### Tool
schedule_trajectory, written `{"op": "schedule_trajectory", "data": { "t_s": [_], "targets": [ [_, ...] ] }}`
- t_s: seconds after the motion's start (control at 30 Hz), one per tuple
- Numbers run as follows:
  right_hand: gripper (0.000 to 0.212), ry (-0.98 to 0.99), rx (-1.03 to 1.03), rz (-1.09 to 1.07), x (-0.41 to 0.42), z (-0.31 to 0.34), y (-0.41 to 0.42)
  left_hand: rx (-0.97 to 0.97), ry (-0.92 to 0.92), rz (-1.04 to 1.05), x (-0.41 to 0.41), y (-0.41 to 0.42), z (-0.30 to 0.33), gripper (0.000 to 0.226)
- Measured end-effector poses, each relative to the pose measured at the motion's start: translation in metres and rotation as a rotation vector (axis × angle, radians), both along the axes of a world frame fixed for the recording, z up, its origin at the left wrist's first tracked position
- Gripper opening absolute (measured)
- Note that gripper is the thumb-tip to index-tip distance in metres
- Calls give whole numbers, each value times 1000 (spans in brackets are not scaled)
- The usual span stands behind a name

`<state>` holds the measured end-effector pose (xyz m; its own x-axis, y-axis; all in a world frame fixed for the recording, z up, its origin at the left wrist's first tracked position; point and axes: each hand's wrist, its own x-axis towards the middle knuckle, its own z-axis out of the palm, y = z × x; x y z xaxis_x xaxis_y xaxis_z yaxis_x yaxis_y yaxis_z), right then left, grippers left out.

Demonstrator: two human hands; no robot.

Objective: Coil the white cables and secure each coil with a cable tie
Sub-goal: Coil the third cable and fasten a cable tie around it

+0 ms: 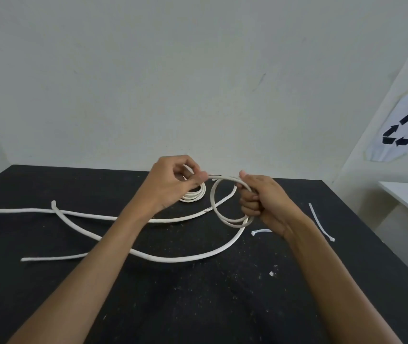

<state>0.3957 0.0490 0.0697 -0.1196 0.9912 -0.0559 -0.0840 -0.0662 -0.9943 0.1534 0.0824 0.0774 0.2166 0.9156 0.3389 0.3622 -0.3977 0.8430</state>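
Against a plain white wall, on the black speckled counter [49, 281], both hands grip the stiff, springy white cable [163, 258]: right hand [262, 202] clenches the loops, left hand [173, 182] pinches the top strand.

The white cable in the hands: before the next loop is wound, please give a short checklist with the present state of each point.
1. Right hand grips the started coil: ok.
2. Left hand pinches the cable near the coil: ok.
3. Loose cable lies free on the table: not ok, the strands cross.
4. Cable tie lies close by: ok.
5. Finished coil already tied: cannot tell.
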Motion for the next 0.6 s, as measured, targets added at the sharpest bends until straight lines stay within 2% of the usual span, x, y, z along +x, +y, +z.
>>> {"op": "schedule_trajectory", "data": {
  "t_s": [0.1, 0.2, 0.3, 0.43, 0.6],
  "targets": [
    [38, 29, -17, 7, 10, 2, -4, -12, 4, 29, -16, 3, -3, 9],
    [47, -9, -40, 99, 2, 3, -8, 29, 59, 33, -7, -1, -4, 11],
    [38, -22, -63, 145, -10, 3, -8, 96, 69, 37, 9, -2, -2, 13],
    [34, 47, -77, 124, -12, 3, -7, 147, 65, 60, 13, -3, 2, 11],
    [34, 156, -104, 98, -7, 6, -11, 157, -29, 204, 6, -1, 1, 13]
  ]
}}
